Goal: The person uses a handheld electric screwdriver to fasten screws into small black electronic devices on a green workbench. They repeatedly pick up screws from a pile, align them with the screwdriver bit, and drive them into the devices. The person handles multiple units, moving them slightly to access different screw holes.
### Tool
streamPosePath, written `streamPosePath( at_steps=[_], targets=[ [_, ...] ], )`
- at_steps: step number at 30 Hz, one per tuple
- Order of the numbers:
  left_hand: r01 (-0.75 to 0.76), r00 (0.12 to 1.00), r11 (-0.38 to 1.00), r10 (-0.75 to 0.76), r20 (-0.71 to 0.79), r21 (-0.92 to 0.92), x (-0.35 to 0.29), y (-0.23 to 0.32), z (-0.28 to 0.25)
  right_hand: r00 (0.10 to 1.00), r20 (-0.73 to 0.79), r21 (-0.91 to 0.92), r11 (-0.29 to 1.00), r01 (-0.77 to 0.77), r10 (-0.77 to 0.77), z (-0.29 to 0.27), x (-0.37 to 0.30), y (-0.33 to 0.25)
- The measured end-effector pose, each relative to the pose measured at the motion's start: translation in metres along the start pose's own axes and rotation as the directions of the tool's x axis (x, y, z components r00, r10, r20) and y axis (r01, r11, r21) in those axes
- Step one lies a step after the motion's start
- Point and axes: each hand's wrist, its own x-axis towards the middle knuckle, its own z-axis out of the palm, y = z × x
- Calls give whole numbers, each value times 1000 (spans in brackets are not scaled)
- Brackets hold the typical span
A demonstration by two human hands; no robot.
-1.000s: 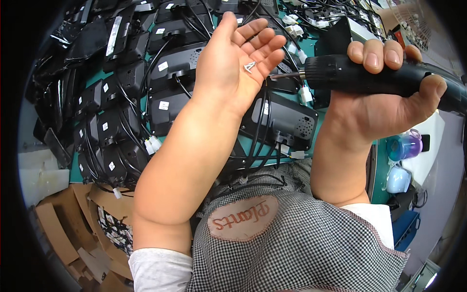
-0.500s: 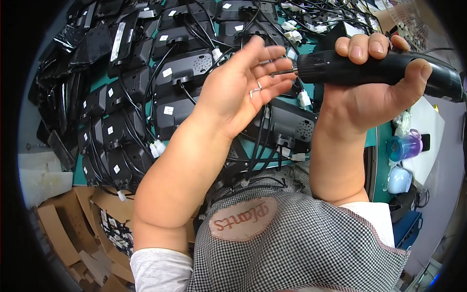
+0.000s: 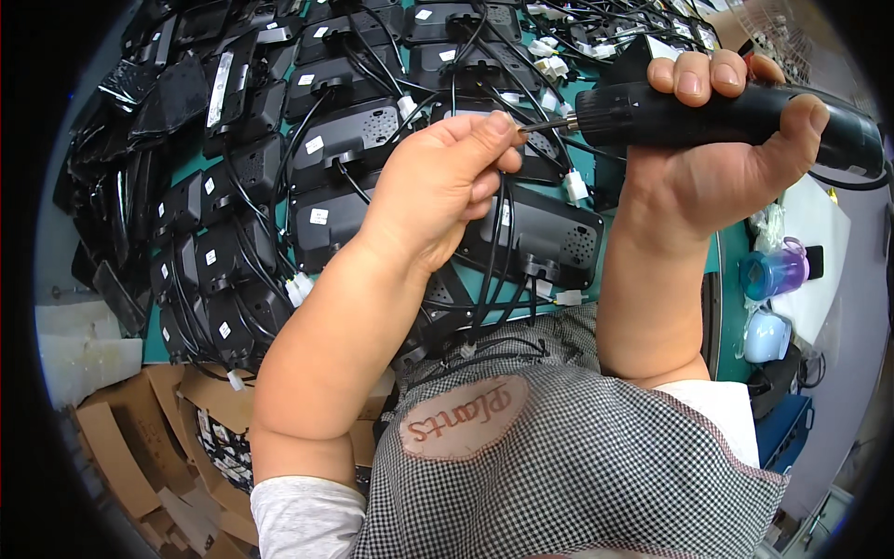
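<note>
Above the table (image 3: 736,279) of black units, the left hand (image 3: 438,186) pinches something tiny at the bit, best steadied while the right hand (image 3: 717,158) grips the electric screwdriver (image 3: 736,116) level.

Black-and-white small-check apron (image 3: 596,466) over chest, oval tan patch (image 3: 463,417) w/ red stitched lettering at bib. White short sleeves (image 3: 303,517) under apron, both arms bare below. Short plain nails on fingers (image 3: 693,82), no rings or gloves.

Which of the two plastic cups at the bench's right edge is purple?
The upper cup, the one nearer the right hand holding the black power screwdriver. It is purple; the lower cup is pale blue.
</note>
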Motion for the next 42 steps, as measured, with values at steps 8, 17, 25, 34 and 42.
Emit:
streamPosePath(
  at_steps=[8,17,25,34,42],
  targets=[
    [-137,981,982,115,157,132,1,2,12,997,13,105,992,-74,73,-7,7,-17],
    [-200,949,587,314,6,784,35,6,1,973,-117,-349,925,149,-200,-5,15,2],
    [-49,970,-215,224,98,975,33,-5,6,928,-61,-729,652,210,-368,-19,17,48],
    [-55,980,-243,172,98,969,35,-9,0,921,-136,-780,613,127,-365,-23,15,68],
    [-80,977,-188,180,115,979,36,-11,-4,911,-154,-818,566,100,-383,-29,17,78]
  ],
)
